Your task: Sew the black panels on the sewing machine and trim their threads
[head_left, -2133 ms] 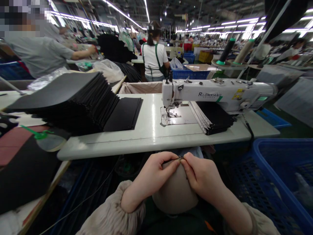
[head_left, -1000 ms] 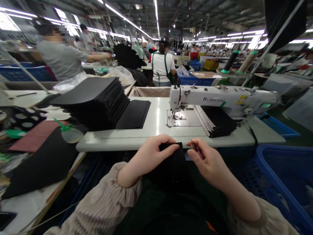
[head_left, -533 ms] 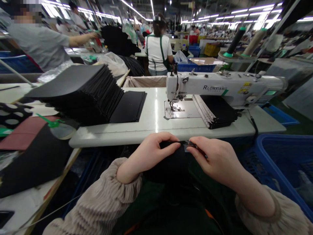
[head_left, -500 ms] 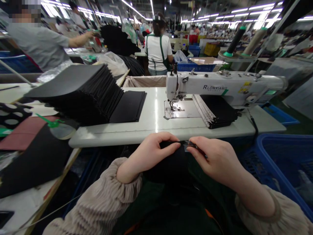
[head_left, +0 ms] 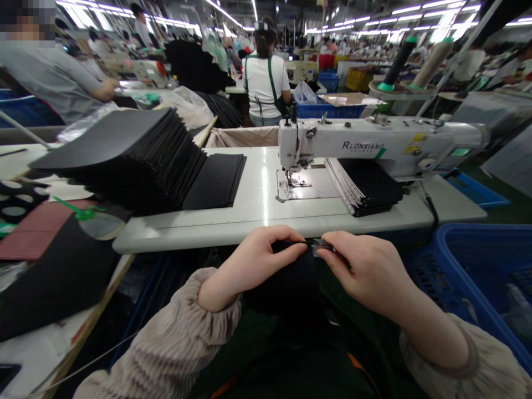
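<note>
In front of the table edge, my left hand is closed, pinching the upper edge of a black panel between thumb and fingers. The panel hangs over my lap, its lower part lost against dark clothing. My right hand is closed on a small shiny tool that looks like thread snips. Its tip meets the panel's edge close to my left fingertips; most of it is hidden by my fingers. Beyond both hands stands a white sewing machine, with a stack of black panels with pale edges under its arm.
A tall pile of black sheets and a lower stack occupy the table's left part. At right is a blue basket. A clear oil bottle stands left. Co-workers are beyond the table.
My hands stay nearly still at the panel's edge. The view has shifted slightly. At the left, a co-worker's outstretched arm has come down and back.
</note>
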`<act>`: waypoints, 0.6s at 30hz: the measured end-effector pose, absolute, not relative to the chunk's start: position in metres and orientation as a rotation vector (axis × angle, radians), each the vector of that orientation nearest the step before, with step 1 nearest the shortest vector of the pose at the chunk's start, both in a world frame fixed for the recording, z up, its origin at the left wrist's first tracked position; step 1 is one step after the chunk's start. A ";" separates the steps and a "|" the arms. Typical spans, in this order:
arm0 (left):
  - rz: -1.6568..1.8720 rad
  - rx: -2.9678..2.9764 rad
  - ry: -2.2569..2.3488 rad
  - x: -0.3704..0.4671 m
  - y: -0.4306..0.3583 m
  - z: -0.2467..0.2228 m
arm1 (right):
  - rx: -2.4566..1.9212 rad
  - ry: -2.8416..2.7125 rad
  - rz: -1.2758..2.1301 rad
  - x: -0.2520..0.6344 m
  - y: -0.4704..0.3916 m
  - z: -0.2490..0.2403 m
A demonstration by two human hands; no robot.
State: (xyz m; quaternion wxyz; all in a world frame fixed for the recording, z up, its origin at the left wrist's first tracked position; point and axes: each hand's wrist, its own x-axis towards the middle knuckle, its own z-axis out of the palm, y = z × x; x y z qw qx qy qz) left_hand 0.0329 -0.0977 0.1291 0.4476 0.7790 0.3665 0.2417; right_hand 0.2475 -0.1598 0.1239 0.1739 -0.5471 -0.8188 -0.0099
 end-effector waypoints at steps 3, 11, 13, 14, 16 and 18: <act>0.593 1.927 0.901 0.034 -0.097 0.127 | -1.552 -2.334 -0.027 0.249 -0.160 0.124; 0.581 1.926 0.878 0.036 -0.096 0.124 | -1.555 -2.370 -0.045 0.252 -0.159 0.125; 0.578 1.929 0.877 0.036 -0.096 0.124 | -1.553 -2.372 -0.048 0.253 -0.159 0.125; 0.577 1.930 0.878 0.036 -0.096 0.124 | -1.552 -2.373 -0.048 0.253 -0.159 0.125; 0.577 1.933 0.881 0.037 -0.096 0.124 | -1.553 -2.376 -0.042 0.254 -0.159 0.125; 0.577 1.934 0.883 0.037 -0.096 0.123 | -1.555 -2.381 -0.038 0.254 -0.159 0.126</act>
